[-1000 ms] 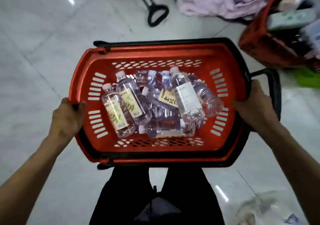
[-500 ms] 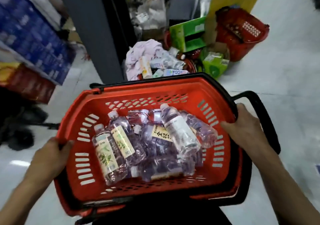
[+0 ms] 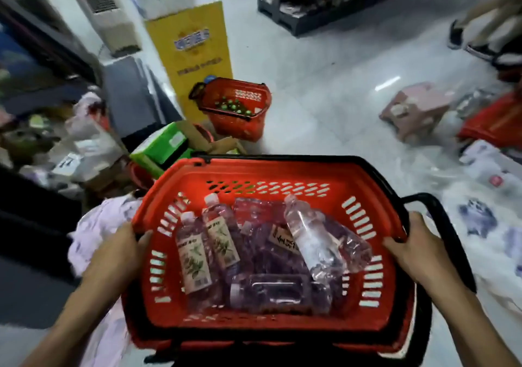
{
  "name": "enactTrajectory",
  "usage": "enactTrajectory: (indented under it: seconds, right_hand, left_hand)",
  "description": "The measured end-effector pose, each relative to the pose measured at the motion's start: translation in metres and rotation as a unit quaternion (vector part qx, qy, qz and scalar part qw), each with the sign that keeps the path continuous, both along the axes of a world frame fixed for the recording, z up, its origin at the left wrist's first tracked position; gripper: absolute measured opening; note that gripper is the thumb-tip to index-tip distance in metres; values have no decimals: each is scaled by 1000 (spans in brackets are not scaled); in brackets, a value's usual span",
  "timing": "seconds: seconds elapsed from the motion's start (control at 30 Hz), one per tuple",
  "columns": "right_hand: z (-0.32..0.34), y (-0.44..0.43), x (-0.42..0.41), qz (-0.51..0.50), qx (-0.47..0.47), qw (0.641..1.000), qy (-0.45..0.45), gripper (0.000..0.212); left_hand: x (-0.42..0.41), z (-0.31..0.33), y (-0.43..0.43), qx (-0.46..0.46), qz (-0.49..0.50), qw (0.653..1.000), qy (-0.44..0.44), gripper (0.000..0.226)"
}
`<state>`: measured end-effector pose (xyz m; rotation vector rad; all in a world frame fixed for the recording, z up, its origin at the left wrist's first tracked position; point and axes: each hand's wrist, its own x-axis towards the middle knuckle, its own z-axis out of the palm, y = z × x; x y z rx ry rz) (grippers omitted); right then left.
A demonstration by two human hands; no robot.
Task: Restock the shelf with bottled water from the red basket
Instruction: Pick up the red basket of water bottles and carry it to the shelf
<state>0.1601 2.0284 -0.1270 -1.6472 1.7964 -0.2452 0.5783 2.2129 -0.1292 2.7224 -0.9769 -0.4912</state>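
The red basket (image 3: 271, 173) with black handles hangs in front of me, held up off the floor. My left hand (image 3: 117, 256) grips its left rim and my right hand (image 3: 415, 249) grips its right rim. Inside lie several clear water bottles (image 3: 319, 242) with white caps, two of them carrying beige leaf labels (image 3: 195, 262). No shelf for the water can be picked out in the blurred view.
A second red basket (image 3: 234, 109) holding green-capped bottles stands ahead by a tall yellow box (image 3: 195, 53). Green cartons (image 3: 162, 144), bags and pink cloth (image 3: 99, 225) crowd the left. A pink box (image 3: 415, 110) and plastic wrap lie on the right. A person's legs (image 3: 491, 21) are at far right.
The view has swung up and along the aisle while both hands kept hold of the basket; the yellow box and second basket now lie farther ahead, and the bottles have shifted slightly.
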Motion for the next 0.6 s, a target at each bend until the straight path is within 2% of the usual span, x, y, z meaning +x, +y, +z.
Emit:
enactTrajectory:
  seconds: [0.17, 0.3, 0.47, 0.6]
  right_hand:
    - [3, -67, -19, -93, 2, 996, 4, 39]
    - [-11, -148, -49, -141, 3, 990, 6, 38]
    - [-11, -271, -88, -164, -28, 986, -17, 33]
    - [-3, -359, -116, -179, -11, 983, -26, 35]
  left_hand:
    - [18, -3, -152, 51, -57, 997, -11, 38]
    - [-1, -9, -276, 58, -139, 988, -15, 32]
    - [-36, -2, -410, 50, -147, 987, -39, 26]
    - [-61, 9, -508, 58, -151, 986, -43, 31]
